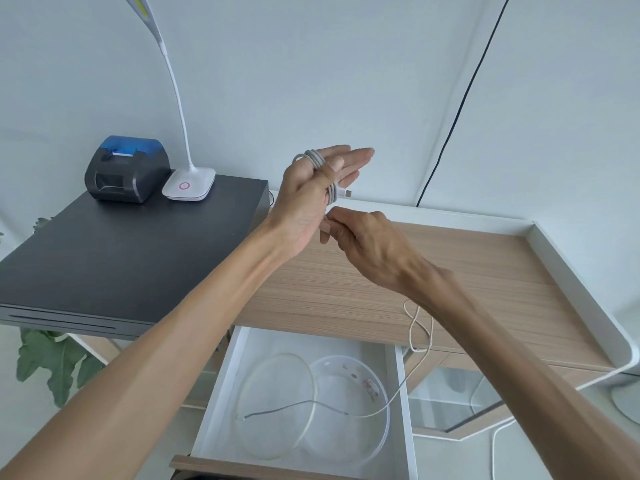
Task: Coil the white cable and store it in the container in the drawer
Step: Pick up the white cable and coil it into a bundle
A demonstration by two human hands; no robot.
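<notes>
Left hand (311, 181) flat, fingers straight, served as spool: white cable (320, 161) looped round it. Right hand (367, 247) pinched cable beside left wrist, likely feeding next turn. Slack trailed over worktop (485, 271) front edge into open drawer (221, 393), end lying across clear container (377, 427).

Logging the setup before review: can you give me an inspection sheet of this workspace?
Surface: wooden desk, white rim; white drawer open below.
Job's things: white cable partly wound round left hand; clear container in drawer.
Clutter: printer and lamp on dark box.
Grippers: left hand fingers straight, wearing the coil; right hand pinches the cable.
Cables: loose end trails off desk into drawer, across container; black cable on wall.
Surroundings: pale wall; plant at left.
</notes>
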